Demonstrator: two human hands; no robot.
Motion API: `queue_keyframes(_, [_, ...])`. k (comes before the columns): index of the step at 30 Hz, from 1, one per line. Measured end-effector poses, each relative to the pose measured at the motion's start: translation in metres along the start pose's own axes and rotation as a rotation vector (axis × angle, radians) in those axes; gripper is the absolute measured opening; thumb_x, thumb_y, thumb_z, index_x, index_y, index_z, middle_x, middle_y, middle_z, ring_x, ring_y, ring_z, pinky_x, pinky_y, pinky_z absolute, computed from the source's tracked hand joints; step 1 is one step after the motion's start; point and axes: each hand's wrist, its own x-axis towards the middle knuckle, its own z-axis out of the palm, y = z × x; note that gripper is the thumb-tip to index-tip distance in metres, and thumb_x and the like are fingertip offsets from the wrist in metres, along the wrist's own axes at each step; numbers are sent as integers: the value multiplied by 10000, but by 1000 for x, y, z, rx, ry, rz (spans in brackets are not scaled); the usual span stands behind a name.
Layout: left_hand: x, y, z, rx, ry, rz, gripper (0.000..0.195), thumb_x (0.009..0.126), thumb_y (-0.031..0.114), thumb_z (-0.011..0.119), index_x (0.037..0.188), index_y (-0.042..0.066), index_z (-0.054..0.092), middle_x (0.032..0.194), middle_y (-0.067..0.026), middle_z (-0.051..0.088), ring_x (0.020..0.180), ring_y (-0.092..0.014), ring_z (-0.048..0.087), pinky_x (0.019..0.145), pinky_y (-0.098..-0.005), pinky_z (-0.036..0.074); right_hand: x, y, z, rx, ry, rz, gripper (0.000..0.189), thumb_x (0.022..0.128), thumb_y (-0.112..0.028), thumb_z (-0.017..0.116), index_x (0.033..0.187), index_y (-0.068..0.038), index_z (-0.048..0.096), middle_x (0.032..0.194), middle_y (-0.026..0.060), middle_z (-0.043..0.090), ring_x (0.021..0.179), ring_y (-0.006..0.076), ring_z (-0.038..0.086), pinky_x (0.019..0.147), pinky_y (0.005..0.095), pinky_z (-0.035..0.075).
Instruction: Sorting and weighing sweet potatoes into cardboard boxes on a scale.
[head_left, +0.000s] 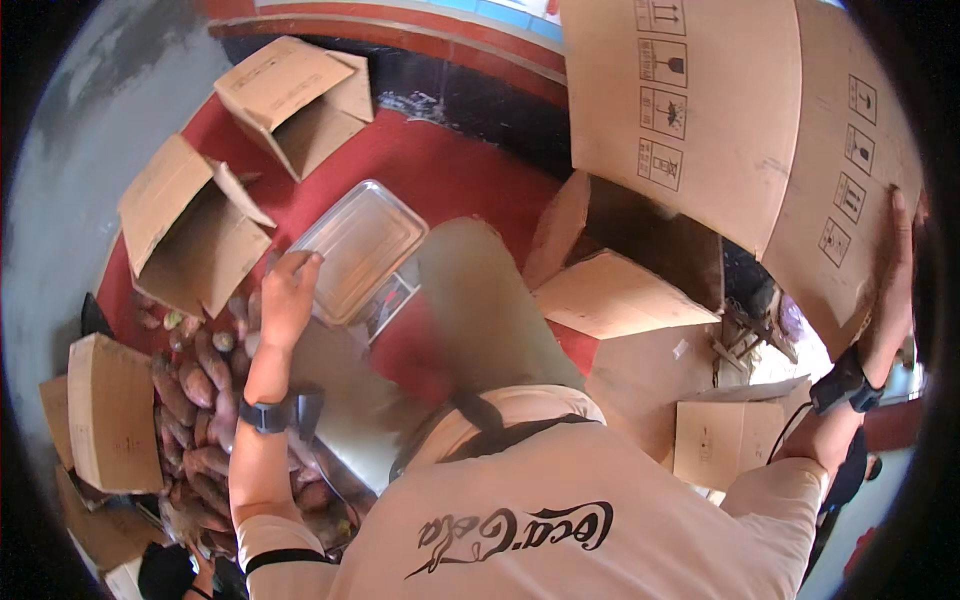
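Note:
My left hand (287, 294) is loosely curled at the near left edge of a rectangular metal tray (367, 247). Whether it touches the rim or holds anything is not clear. The tray rests on a scale (394, 304) with a pale frame. Below and left of that hand lies a heap of sweet potatoes (199, 386). On the right, my right hand (894, 255) is against the side of a large cardboard box (682, 97), holding it raised and tilted close to me. Printed handling symbols mark its sides.
Open cardboard boxes (292, 97) (195, 225) lie tipped on the red floor covering (465, 165). More boxes stand at the left (112, 412), the right (727, 442) and beneath the raised box (630, 292). Another person's dark-haired head (166, 571) and hand are at lower left.

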Motion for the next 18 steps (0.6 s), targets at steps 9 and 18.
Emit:
queue_keyframes(9, [-4,7,-4,1,73,-36,252,846,246,588,930,18,655,927,-170,650,893,-327,618,798,-369,468,44,-18,93,-150,-249,-517,309,890,-214,607,1098,14,609,988,40,645,834,55,541,781,191,424])
queue_keyframes(18, [-19,-4,-19,-24,120,-18,227,867,131,577,1030,-27,588,943,-149,637,883,-204,623,803,-310,480,30,-61,269,147,-497,-636,209,876,-134,581,1024,12,603,862,70,643,727,121,582,683,252,475])
